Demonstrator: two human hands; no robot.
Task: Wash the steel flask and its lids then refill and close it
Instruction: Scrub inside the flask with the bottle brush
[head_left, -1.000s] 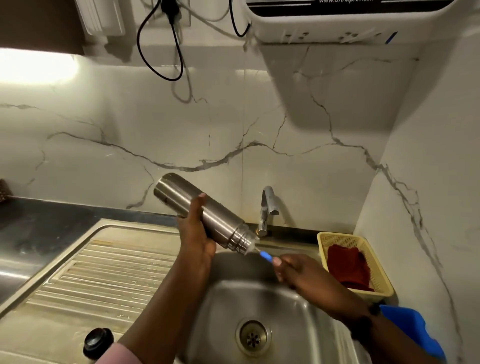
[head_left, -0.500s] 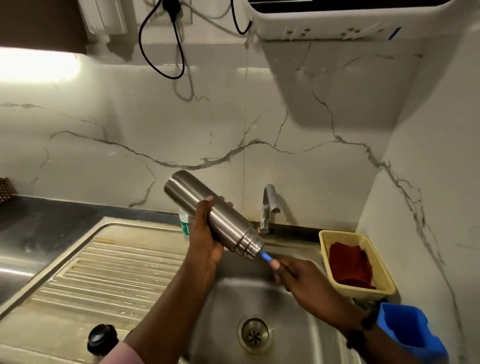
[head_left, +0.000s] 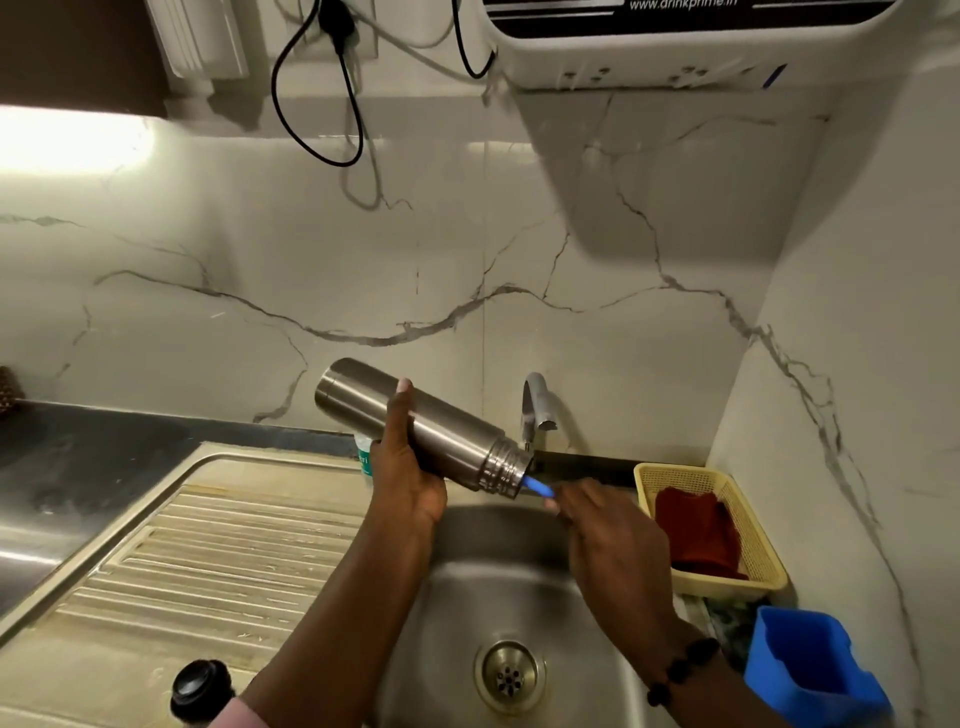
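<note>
Above the sink (head_left: 519, 597), the left hand (head_left: 408, 478) grips the steel flask (head_left: 421, 428) round its middle, base raised leftward, open threaded mouth tilted down to the right. Just right of the mouth, the right hand (head_left: 608, 530) curls round a blue handle (head_left: 537, 487) whose far end disappears inside the flask. A black lid (head_left: 200, 688) stands left of the sink, partly cut off by a sleeve. Right of the sink, a yellow basket (head_left: 748, 540) holds a red cloth (head_left: 696, 535); nearer, a blue container's (head_left: 810, 670) contents cannot be seen.
</note>
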